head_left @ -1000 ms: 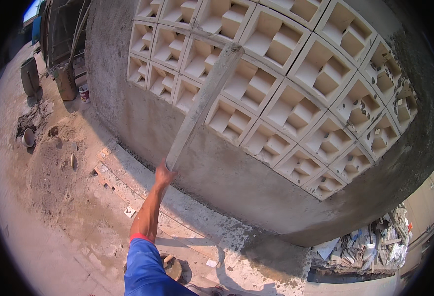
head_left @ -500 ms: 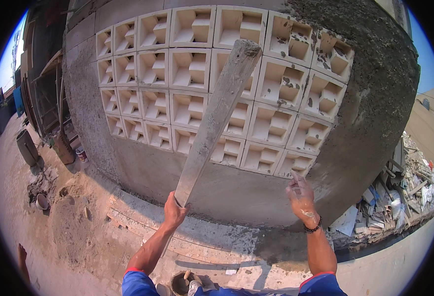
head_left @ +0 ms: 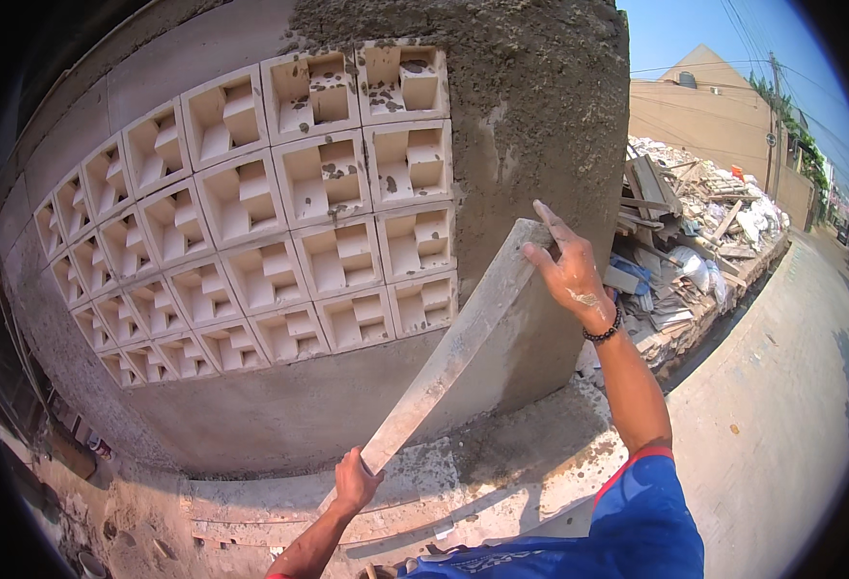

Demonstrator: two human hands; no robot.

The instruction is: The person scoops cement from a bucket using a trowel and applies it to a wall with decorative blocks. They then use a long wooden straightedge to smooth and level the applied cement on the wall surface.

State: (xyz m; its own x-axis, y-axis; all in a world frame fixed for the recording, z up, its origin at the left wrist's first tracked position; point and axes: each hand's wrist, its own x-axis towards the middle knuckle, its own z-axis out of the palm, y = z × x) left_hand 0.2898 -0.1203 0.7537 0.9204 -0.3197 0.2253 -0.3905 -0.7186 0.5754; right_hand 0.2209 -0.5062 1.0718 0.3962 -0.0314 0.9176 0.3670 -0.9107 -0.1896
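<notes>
My left hand [head_left: 355, 482] is closed around the lower part of a long, mortar-stained wooden board [head_left: 446, 359], which slants up to the right in front of the wall. At its upper end is my right hand [head_left: 575, 275], thumb and fingers spread around the end corner; whether they touch it is hard to tell. Pale smears mark this hand, and a dark bead bracelet circles the wrist. Behind the board, a panel of cream ventilation blocks [head_left: 334, 253] is set in the wall, with grey mortar spots on its right-hand blocks. Wet grey plaster [head_left: 526, 125] covers the wall beside it.
A rubble heap [head_left: 699, 227] with planks and white sacks lies past the wall's right edge. A concrete road [head_left: 762, 415] runs along the right. Below the wall is a mortar-splashed ledge [head_left: 410, 502]. Sand [head_left: 144, 550] lies at lower left.
The view has swung right, showing more rubble and road. The board's upper end has tilted right and lowered, and my right hand has come from apart to that end. My left hand keeps its grip.
</notes>
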